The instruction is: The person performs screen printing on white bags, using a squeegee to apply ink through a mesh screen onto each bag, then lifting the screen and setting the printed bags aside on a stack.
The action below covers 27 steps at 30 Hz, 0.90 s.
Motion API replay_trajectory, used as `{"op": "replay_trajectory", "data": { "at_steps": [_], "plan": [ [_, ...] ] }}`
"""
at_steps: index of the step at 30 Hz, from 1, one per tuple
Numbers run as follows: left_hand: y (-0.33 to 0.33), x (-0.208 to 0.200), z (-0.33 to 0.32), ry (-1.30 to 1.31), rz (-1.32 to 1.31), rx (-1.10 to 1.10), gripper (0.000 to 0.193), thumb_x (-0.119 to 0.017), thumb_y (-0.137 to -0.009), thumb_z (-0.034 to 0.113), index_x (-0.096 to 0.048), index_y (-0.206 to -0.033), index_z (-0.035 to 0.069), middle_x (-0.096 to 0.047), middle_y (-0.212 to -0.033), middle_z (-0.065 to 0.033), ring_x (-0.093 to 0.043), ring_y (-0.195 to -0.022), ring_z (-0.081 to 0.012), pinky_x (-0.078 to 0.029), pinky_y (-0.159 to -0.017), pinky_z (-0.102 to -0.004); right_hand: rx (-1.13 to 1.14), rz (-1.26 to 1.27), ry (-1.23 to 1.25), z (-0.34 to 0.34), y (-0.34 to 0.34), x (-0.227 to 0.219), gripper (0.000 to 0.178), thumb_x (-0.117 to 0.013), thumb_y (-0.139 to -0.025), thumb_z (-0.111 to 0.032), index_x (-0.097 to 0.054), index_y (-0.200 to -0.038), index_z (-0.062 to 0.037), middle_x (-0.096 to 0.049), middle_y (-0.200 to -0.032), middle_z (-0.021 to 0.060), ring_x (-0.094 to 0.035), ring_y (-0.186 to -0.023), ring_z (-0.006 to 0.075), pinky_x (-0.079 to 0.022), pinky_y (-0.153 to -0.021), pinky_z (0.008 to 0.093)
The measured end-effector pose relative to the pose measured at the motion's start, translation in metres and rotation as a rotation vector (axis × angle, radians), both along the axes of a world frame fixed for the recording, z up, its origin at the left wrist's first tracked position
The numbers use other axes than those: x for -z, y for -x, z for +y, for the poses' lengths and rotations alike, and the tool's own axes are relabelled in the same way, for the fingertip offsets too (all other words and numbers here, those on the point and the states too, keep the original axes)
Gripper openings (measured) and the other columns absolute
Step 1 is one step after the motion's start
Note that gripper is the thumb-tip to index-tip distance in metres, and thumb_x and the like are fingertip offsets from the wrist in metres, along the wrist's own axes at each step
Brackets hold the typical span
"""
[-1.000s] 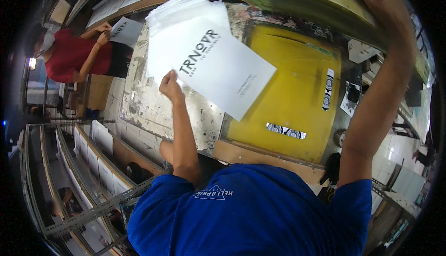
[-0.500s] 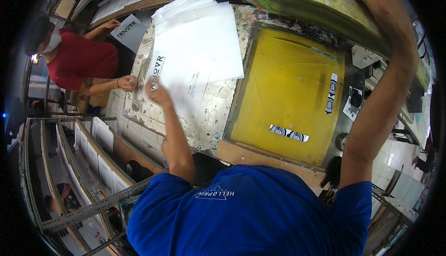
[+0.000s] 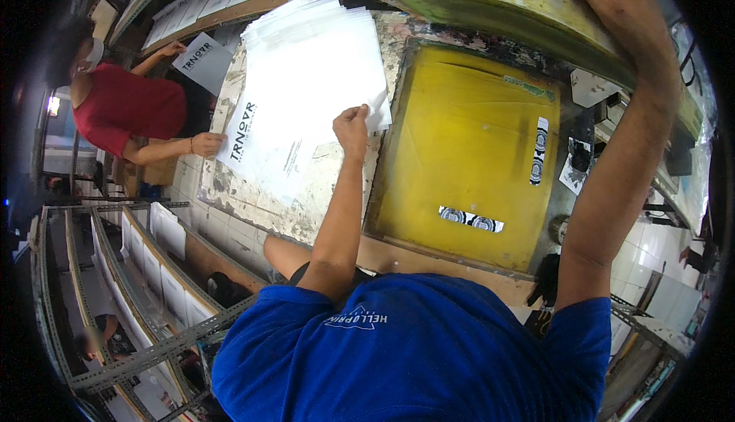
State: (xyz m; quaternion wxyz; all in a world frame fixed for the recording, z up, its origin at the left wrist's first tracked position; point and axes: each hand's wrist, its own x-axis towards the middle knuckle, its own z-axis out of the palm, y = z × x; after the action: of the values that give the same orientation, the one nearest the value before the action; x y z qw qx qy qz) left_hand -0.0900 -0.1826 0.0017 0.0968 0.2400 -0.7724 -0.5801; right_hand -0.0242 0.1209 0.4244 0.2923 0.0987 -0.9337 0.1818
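Note:
A fanned stack of thin white sheets (image 3: pixel 306 62) lies on the paint-stained table. On top, the printed sheet (image 3: pixel 264 142) bears black lettering. My left hand (image 3: pixel 352 131) is closed in a pinch at the stack's right edge, where a sheet corner lifts and creases. My right hand (image 3: pixel 624 20) is up at the far right, curled over the edge of a raised, paint-smeared screen-printing frame (image 3: pixel 475 1); its fingertips run out of view beside something dark. To the right of the stack is a yellow printing board (image 3: pixel 475 146) with two black-and-white strips on it.
At the left, a co-worker in a red shirt (image 3: pixel 138 108) holds a printed sheet (image 3: pixel 203 62) in one hand; the other hand (image 3: pixel 207 144) touches the printed sheet's left edge. Metal racks (image 3: pixel 145 284) with white sheets stand lower left. A shelf (image 3: pixel 222 8) of printed sheets is behind.
My left hand has swung right, from the printed sheet's left side to the stack's right edge. The co-worker's near hand has come to the sheet's edge. My right hand stays on the frame.

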Motion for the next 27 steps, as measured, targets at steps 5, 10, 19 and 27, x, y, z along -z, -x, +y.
{"op": "replay_trajectory", "data": {
  "at_steps": [5, 10, 19, 27],
  "plan": [
    [0.008, -0.027, -0.012, -0.147, -0.029, 0.121, 0.024, -0.076, -0.083, 0.012, -0.077, -0.094, -0.008, -0.074, -0.085, -0.0123, -0.064, -0.082, -0.0196, -0.049, -0.081, -0.0318, 0.051, 0.023, -0.081, 0.004, 0.006, 0.01, 0.041, -0.066, -0.083, -0.021, -0.075, -0.119, -0.0039, -0.078, -0.097, 0.0148, -0.07, -0.082, 0.0234, -0.055, -0.085, 0.0326],
    [0.005, -0.035, -0.017, 0.028, 0.244, -0.011, 0.015, -0.079, -0.083, 0.009, -0.076, -0.088, -0.005, -0.067, -0.075, -0.0047, -0.056, -0.07, -0.0143, -0.046, -0.069, -0.0293, -0.024, -0.106, 0.03, 0.0, -0.003, -0.008, 0.04, -0.067, -0.083, -0.023, -0.076, -0.117, -0.0041, -0.078, -0.098, 0.0153, -0.07, -0.083, 0.0238, -0.054, -0.086, 0.0342],
    [-0.059, -0.071, 0.017, 0.606, 0.17, 0.744, 0.041, -0.075, -0.088, 0.045, -0.079, -0.109, 0.009, -0.07, -0.124, -0.0113, -0.057, -0.122, -0.0351, -0.042, -0.102, -0.0512, -0.011, 0.14, -0.047, 0.014, 0.009, 0.021, 0.037, -0.068, -0.083, -0.025, -0.078, -0.113, -0.0052, -0.076, -0.105, 0.0175, -0.069, -0.099, 0.0275, -0.052, -0.094, 0.0358],
    [-0.076, 0.0, 0.071, 0.887, 0.277, 1.001, 0.059, -0.072, -0.089, 0.044, -0.06, -0.142, 0.02, -0.04, -0.161, -0.0124, -0.03, -0.15, -0.0434, -0.022, -0.121, -0.0618, 0.013, 0.1, -0.096, 0.008, 0.009, 0.016, 0.042, -0.067, -0.083, -0.027, -0.075, -0.112, 0.0015, -0.075, -0.104, 0.0206, -0.069, -0.097, 0.0288, -0.053, -0.092, 0.0349]
  ]
}}
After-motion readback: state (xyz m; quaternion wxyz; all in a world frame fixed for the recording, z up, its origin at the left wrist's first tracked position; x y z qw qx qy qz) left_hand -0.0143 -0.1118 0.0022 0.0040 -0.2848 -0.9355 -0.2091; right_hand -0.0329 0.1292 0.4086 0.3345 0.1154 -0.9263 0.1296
